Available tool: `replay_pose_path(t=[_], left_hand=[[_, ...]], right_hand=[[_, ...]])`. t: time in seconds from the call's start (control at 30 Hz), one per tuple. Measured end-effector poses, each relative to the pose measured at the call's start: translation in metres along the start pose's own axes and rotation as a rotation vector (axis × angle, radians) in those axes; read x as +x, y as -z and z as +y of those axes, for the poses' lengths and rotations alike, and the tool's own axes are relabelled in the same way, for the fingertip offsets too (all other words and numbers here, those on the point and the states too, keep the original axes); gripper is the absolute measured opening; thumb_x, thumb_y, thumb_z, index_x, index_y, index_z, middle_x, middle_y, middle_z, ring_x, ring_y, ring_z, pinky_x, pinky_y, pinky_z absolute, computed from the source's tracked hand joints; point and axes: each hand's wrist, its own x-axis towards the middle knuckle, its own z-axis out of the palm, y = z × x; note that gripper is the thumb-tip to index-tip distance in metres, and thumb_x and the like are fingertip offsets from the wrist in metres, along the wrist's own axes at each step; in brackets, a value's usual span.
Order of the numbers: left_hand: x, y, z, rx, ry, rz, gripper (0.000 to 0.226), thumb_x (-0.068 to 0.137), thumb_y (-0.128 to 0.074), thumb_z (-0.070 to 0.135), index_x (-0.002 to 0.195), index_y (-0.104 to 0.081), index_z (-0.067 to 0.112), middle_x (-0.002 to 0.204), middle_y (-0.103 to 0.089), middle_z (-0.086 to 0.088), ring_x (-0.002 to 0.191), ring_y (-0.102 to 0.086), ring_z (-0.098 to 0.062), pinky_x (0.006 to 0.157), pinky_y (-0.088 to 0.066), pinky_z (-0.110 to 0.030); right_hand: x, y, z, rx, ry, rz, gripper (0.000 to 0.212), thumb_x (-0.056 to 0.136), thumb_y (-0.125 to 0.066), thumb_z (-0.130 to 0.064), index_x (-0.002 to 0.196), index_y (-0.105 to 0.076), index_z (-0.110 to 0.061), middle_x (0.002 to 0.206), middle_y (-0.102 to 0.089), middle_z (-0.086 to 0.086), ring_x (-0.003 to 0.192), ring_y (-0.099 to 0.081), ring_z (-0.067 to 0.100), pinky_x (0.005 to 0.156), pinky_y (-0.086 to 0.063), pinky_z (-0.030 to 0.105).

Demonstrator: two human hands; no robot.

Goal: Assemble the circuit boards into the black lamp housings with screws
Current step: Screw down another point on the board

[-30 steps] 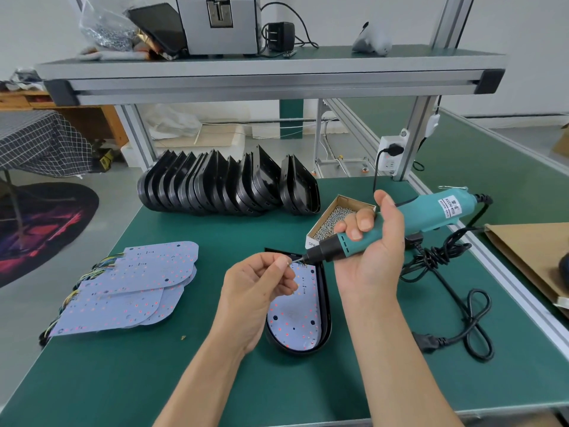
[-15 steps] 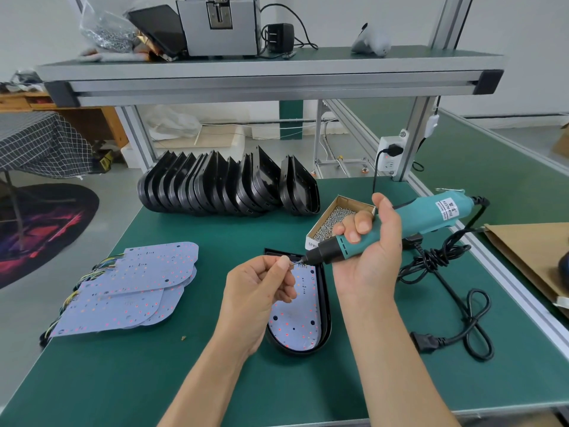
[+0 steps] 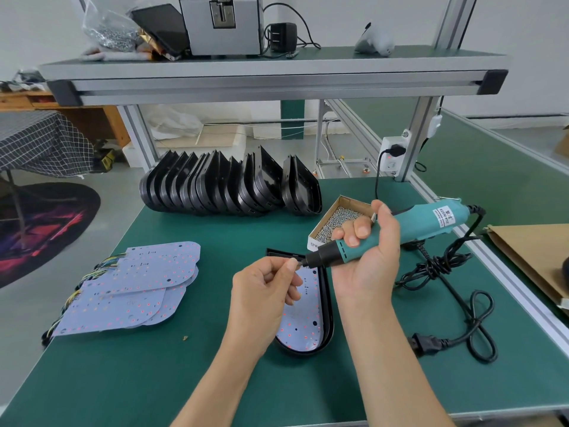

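Meanwhile, the left hand (image 3: pixel 264 291) has brought its pinched screw up to the bit of the electric screwdriver (image 3: pixel 381 235) gripped by the right hand (image 3: pixel 366 257), so driving into the circuit board (image 3: pixel 303 328) looks imminent.

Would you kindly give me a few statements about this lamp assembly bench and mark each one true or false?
1. The right hand grips a teal electric screwdriver. True.
2. The left hand lies flat on the green table mat. False: it is raised, with its fingertips at the screwdriver's black tip.
3. A pale blue circuit board sits inside the black lamp housing lying in front of the person. True.
4. The small cardboard box of silver screws stands on the upper shelf. False: it stands on the table mat, beside the right hand.
5. The spare black housings lie flat in a stack. False: they stand on edge in a row.
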Motion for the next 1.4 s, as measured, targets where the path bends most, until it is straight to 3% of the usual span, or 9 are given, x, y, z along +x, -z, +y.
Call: replay_pose_path(t=[0.07, 0.17, 0.2, 0.27, 0.37, 0.6, 0.97, 1.17, 1.4], left_hand=[[0.001, 0.0, 0.002, -0.011, -0.004, -0.009, 0.006, 0.098, -0.071, 0.021, 0.099, -0.076, 0.019, 0.074, -0.076, -0.002, 0.055, -0.062, -0.01, 0.055, -0.05, -0.018], [0.001, 0.006, 0.001, 0.054, 0.022, -0.016, 0.064, 0.082, -0.077, 0.056, 0.137, -0.051, 0.037, 0.076, -0.075, 0.001, 0.061, -0.065, -0.01, 0.059, -0.051, -0.018], [0.001, 0.011, 0.0, 0.13, 0.013, 0.045, 0.071, 0.078, -0.076, 0.067, 0.138, -0.048, 0.042, 0.074, -0.073, 0.004, 0.063, -0.066, -0.011, 0.063, -0.051, -0.019], [0.002, 0.021, -0.001, 0.248, -0.03, 0.263, 0.049, 0.08, -0.064, 0.074, 0.115, -0.064, 0.04, 0.069, -0.068, 0.011, 0.063, -0.062, -0.007, 0.065, -0.047, -0.019], [0.005, 0.028, -0.003, 0.361, 0.002, 0.423, 0.031, 0.089, -0.062, 0.062, 0.088, -0.065, 0.031, 0.07, -0.066, 0.014, 0.066, -0.061, -0.004, 0.059, -0.039, -0.016], [0.008, 0.015, -0.017, 0.755, 0.234, 0.0, 0.038, 0.087, -0.065, 0.05, 0.106, -0.056, 0.018, 0.086, -0.067, 0.005, 0.087, -0.061, -0.014, 0.066, -0.044, -0.03], [0.013, 0.013, -0.026, 0.688, 0.273, -0.03, 0.021, 0.092, -0.063, 0.03, 0.091, -0.046, 0.018, 0.084, -0.06, 0.001, 0.061, -0.053, -0.012, 0.039, -0.032, -0.015], [0.014, 0.01, -0.027, 0.671, 0.259, -0.012, 0.019, 0.091, -0.062, 0.027, 0.09, -0.046, 0.016, 0.084, -0.062, -0.002, 0.063, -0.054, -0.015, 0.047, -0.034, -0.024], [0.014, 0.01, -0.03, 0.682, 0.219, 0.008, 0.023, 0.091, -0.063, 0.025, 0.084, -0.043, 0.016, 0.077, -0.056, 0.001, 0.059, -0.048, -0.014, 0.041, -0.033, -0.017]], right_hand=[[0.001, 0.001, 0.001, 0.017, -0.01, 0.005, 0.011, 0.102, -0.057, -0.022, 0.092, -0.058, -0.02, 0.056, -0.041, -0.007, 0.047, -0.038, 0.011, 0.054, -0.047, 0.025], [0.003, 0.001, 0.003, 0.033, -0.015, 0.008, 0.011, 0.101, -0.058, -0.021, 0.09, -0.058, -0.02, 0.056, -0.041, -0.007, 0.047, -0.039, 0.011, 0.053, -0.047, 0.026], [0.005, 0.002, 0.003, 0.032, -0.013, 0.013, 0.011, 0.101, -0.058, -0.021, 0.09, -0.058, -0.02, 0.056, -0.041, -0.007, 0.046, -0.039, 0.011, 0.052, -0.047, 0.026], [0.011, 0.003, 0.006, 0.009, 0.001, 0.037, 0.013, 0.101, -0.058, -0.02, 0.089, -0.057, -0.02, 0.056, -0.042, -0.006, 0.046, -0.039, 0.012, 0.052, -0.047, 0.026], [0.018, 0.007, 0.016, -0.066, 0.048, 0.086, 0.02, 0.102, -0.06, -0.016, 0.082, -0.056, -0.02, 0.056, -0.042, -0.002, 0.047, -0.038, 0.014, 0.052, -0.045, 0.029], [0.031, 0.017, 0.046, -0.245, 0.127, 0.085, 0.01, 0.097, -0.064, -0.014, 0.095, -0.054, -0.014, 0.057, -0.041, 0.003, 0.047, -0.036, 0.019, 0.058, -0.044, 0.034], [0.029, 0.016, 0.061, -0.364, 0.145, -0.033, 0.023, 0.097, -0.063, -0.014, 0.078, -0.063, -0.027, 0.055, -0.043, 0.003, 0.045, -0.036, 0.021, 0.055, -0.046, 0.031], [0.027, 0.013, 0.063, -0.38, 0.158, -0.042, 0.027, 0.098, -0.062, -0.013, 0.076, -0.064, -0.029, 0.055, -0.043, 0.003, 0.044, -0.036, 0.021, 0.054, -0.047, 0.032], [0.022, 0.011, 0.063, -0.416, 0.158, -0.046, 0.022, 0.093, -0.064, -0.02, 0.075, -0.066, -0.032, 0.053, -0.042, 0.002, 0.045, -0.036, 0.021, 0.055, -0.049, 0.033]])
